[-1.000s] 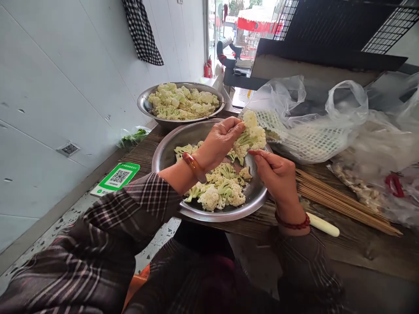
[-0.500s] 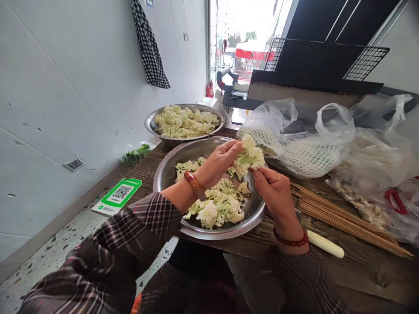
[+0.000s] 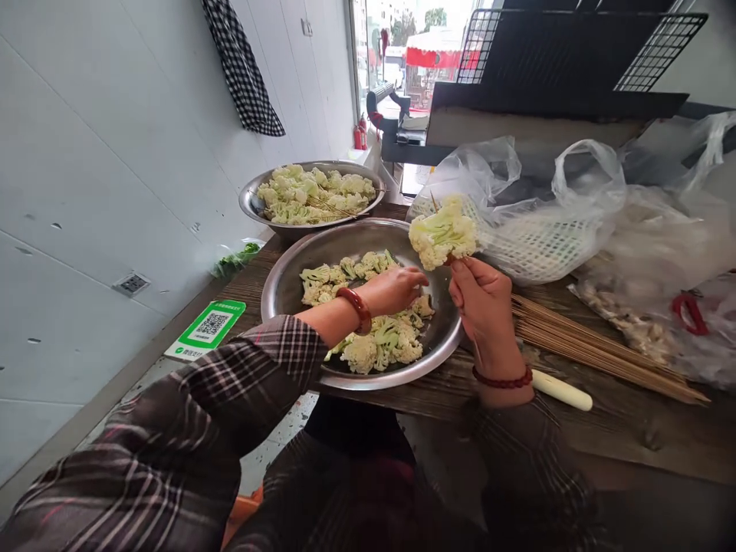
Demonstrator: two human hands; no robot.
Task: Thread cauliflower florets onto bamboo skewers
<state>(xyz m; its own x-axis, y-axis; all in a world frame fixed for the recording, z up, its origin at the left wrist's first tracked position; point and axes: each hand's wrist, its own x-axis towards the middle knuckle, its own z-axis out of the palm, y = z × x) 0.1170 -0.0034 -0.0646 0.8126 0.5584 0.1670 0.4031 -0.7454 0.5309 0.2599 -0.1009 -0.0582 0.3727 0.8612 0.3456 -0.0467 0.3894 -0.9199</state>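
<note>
My right hand [image 3: 481, 295] is closed around the low end of a skewer, above the right rim of the near metal bowl [image 3: 276, 276]. Cauliflower florets [image 3: 442, 230] are threaded on it, and a thin stick tip [image 3: 434, 202] pokes out at the top. Over the middle of that bowl is my left hand [image 3: 396, 291], fingers stretched out and slightly bent, with no floret visible in them. Its fingertips are low near the loose cauliflower pieces [image 3: 388, 343]; whether they touch any is hidden. More pieces [image 3: 322, 282] lie behind my left wrist.
A second metal bowl [image 3: 253, 205] behind holds cauliflower with sticks in it. On the right lie bare bamboo sticks [image 3: 598, 345], a pale-handled tool [image 3: 562, 389] and plastic bags [image 3: 546, 230]. A green QR-code card [image 3: 210, 326] sits at the table's left edge, near a wall.
My left hand has let go of the skewered cauliflower and moved down into the near bowl. My right hand still holds the skewer. The view has tilted down slightly.
</note>
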